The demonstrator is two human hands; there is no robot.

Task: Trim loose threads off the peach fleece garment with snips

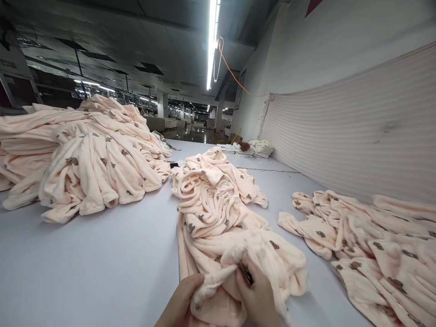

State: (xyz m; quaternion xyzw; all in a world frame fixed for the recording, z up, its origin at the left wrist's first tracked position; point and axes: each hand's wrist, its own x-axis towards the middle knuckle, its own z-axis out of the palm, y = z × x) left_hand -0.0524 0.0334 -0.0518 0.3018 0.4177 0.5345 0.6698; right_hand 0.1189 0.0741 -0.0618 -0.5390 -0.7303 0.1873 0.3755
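A heap of peach fleece garments (218, 204) with small brown prints lies on the white table (102, 254) in front of me. My left hand (180, 302) grips a fold of the nearest garment (238, 254) at the bottom edge of the view, fingers curled into the cloth. My right hand (257, 297) pinches the same garment just to the right, and something small and dark shows between its fingers. Both hands are partly cut off by the frame's bottom edge.
A big pile of the same garments (85, 154) fills the table's left side. More lie spread flat at the right (368, 245) beside a striped fabric wall (357, 127). Folded stacks (255, 147) sit at the table's far end.
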